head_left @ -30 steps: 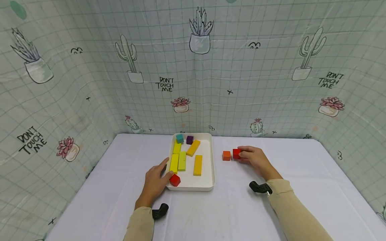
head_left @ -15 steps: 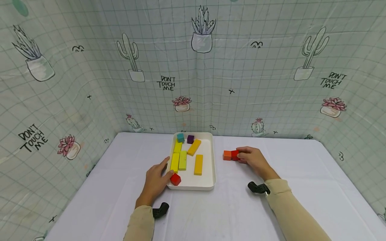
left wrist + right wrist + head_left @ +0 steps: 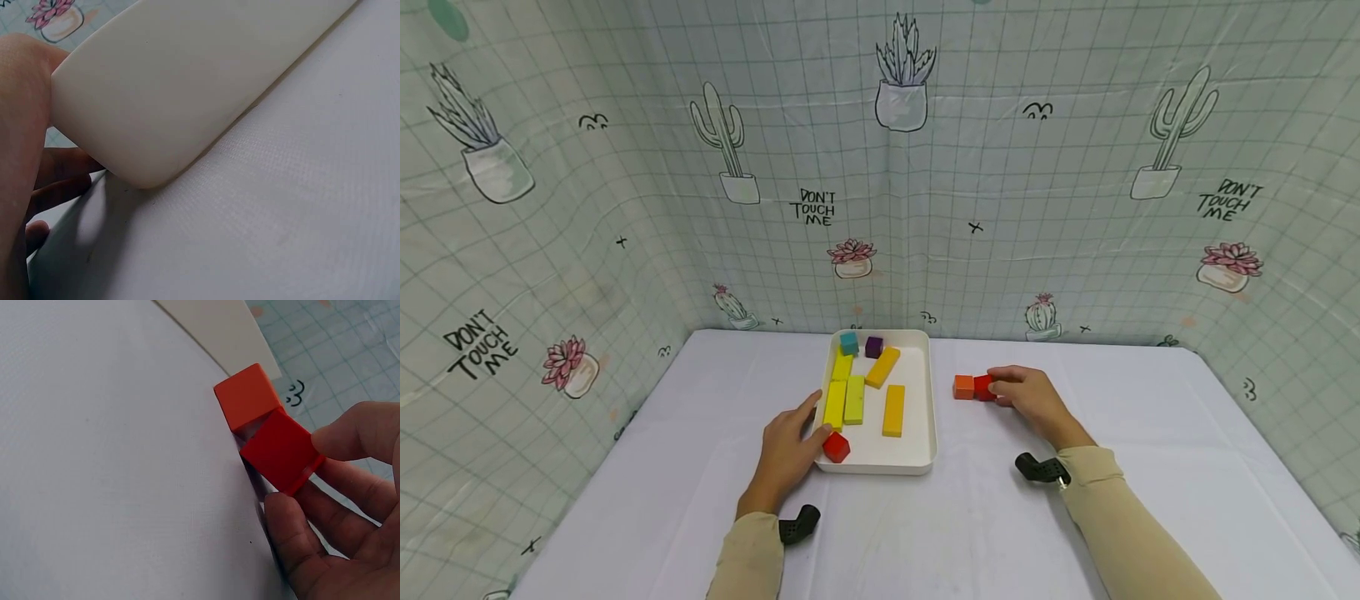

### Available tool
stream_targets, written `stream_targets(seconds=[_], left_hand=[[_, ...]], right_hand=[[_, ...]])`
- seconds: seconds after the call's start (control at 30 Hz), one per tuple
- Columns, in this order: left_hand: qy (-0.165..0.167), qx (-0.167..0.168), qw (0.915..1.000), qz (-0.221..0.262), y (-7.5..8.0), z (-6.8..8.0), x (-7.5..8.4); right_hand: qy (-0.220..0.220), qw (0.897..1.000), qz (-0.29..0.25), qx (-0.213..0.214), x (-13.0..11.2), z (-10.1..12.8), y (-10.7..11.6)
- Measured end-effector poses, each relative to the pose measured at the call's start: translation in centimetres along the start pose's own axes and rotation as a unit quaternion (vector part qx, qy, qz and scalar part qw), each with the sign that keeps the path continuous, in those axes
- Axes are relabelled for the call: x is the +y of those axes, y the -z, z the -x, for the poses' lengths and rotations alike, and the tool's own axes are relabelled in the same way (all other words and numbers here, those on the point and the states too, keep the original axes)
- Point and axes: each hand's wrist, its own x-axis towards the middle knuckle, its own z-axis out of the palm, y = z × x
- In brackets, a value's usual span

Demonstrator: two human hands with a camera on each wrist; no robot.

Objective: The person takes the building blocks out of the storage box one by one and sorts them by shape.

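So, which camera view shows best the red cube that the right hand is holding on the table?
The right wrist view shows it best: the red cube fills the frame, pinched by the right hand, against the orange cube. The head view shows it small, half hidden by the fingers. The left wrist view shows only the white tray.

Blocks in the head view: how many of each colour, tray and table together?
Red: 2, one in the tray, one on the table
Orange cube: 1
Amber bars: 2
Yellow: 2
Lime: 1
Teal: 1
Purple: 1
Total: 10
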Motion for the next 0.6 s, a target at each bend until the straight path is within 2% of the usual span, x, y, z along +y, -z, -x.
stream_targets(seconds=[0.33,0.6], left_hand=[[0.006,-0.002,1.0000,0.005,0.09,0.12,0.14],[0.008,-0.001,1.0000,0.001,0.00,0.00,-0.02]], right_hand=[[0.001,0.999,0.051,0.014,-0.07,0.51,-0.27],[0.001,0.998,0.054,0.011,0.07,0.58,-0.35]])
